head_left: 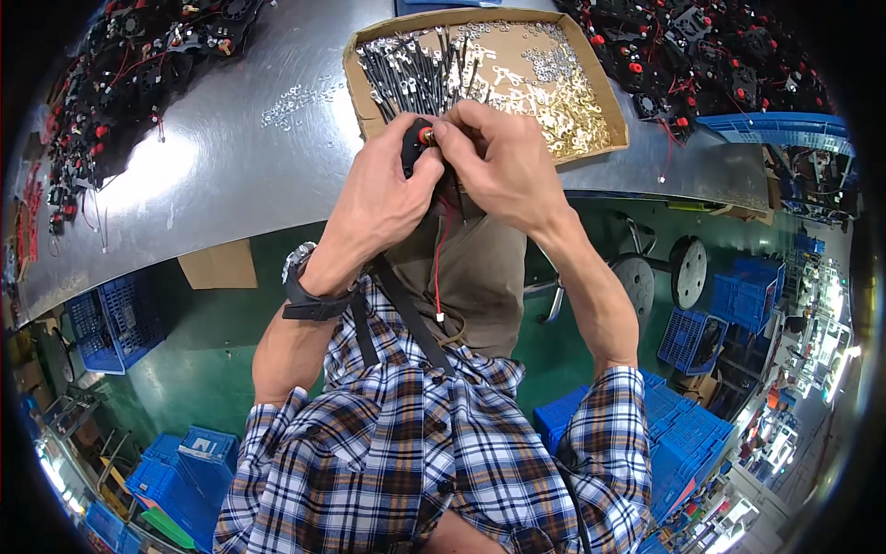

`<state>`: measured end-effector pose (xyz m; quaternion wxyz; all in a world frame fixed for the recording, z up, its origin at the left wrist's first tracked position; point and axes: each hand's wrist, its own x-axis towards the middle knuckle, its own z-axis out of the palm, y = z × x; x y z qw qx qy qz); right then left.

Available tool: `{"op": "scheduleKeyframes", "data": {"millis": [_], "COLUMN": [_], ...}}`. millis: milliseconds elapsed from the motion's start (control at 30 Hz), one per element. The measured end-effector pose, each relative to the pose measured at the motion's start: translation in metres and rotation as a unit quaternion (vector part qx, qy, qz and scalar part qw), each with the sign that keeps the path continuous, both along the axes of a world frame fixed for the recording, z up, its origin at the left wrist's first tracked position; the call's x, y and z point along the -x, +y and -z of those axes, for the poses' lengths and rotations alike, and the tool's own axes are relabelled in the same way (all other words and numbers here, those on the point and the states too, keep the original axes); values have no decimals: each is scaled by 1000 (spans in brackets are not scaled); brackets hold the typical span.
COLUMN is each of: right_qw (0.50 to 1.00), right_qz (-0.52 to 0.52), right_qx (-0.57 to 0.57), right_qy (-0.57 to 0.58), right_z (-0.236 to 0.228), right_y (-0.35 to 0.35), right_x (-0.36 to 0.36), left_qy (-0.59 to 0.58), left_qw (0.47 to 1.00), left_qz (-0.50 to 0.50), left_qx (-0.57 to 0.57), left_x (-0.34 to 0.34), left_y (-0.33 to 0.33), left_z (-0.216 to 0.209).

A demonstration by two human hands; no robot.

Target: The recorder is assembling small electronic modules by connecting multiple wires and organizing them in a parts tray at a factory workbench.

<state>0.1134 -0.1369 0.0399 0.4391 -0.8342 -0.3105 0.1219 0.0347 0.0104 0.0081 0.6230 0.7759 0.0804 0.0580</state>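
My left hand (380, 192) grips a small black part (410, 155) with a red terminal (425, 136) on its end, held above the table's near edge. Against that terminal, beside a bit of brass-coloured metal, my right hand (509, 174) has its thumb and fingertips pinched; what they hold is mostly hidden. A thin red wire (437, 268) hangs below the hands over my lap and ends in a white connector (439, 317). Just beyond my fingers lies a shallow cardboard tray (503, 42) with black leads (406, 83), gold-coloured lugs (583, 122) and silver washers (551, 63).
Loose silver rings (286, 106) lie on the metal table (231, 175). Heaps of black parts with red terminals pile up at the far left (138, 55) and far right (688, 55). A blue tray (784, 129) sits at the right edge. Stools (637, 282) and blue crates (688, 434) stand below.
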Motion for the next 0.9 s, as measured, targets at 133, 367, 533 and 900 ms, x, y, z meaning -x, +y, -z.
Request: {"op": "scheduleKeyframes", "data": {"millis": [133,367,533,900], "right_qw": [966,956,988,986], "right_qz": [-50,-74,-53,-41], "right_qx": [1,25,20,-56], "right_qy": [-256,-283,-146,-153], "right_z": [13,16,6,12], "right_y": [-3,-3,-1,-1], "right_x": [4,1,-6,-3], "left_qy": [-8,-3,4,-6], "left_qw": [1000,1000,1000,1000], "left_qz": [0,11,9,12], "left_qx": [4,16,27,27], "left_x": [0,-1,0,-1], "left_y": [0,1,2,1], "left_z": [2,1,6,1]}}
